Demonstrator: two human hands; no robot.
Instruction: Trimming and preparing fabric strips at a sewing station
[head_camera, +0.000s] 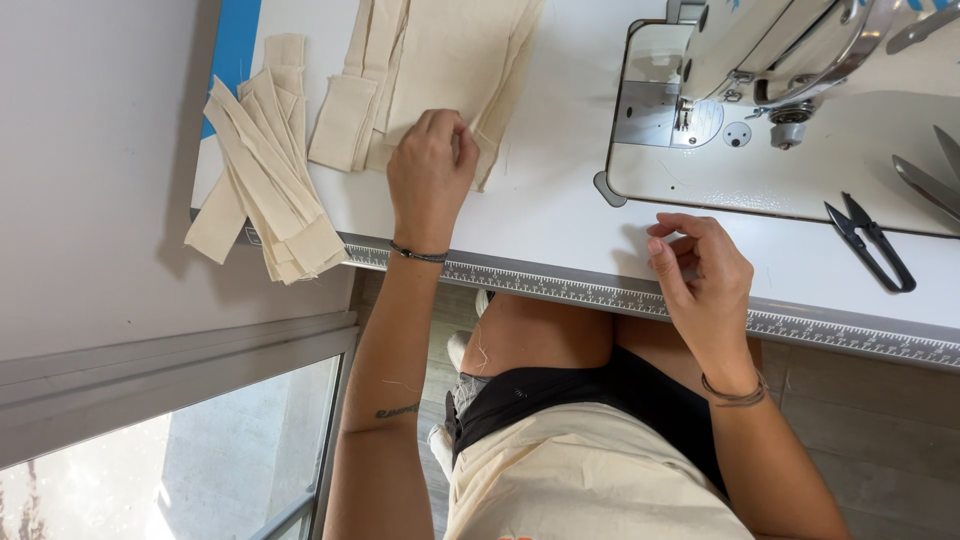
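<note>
Cream fabric stack (450, 60), upper centre of frame: my left hand (430, 175) pinches its edge. Right hand (700, 270) rests on worktop (560, 210), fingers loosely curled, holding nothing.

You have two hands in view: left hand (430, 170), right hand (700, 270). Two stacks of cream fabric: strips (265, 175) at 9 o'clock, folded pieces (440, 60) at 12. One sewing machine (770, 60) at 1 o'clock. One pair of black thread snips (870, 245) at 3. One wristband per wrist.

Sewing machine (770, 60) — top cut off
</note>
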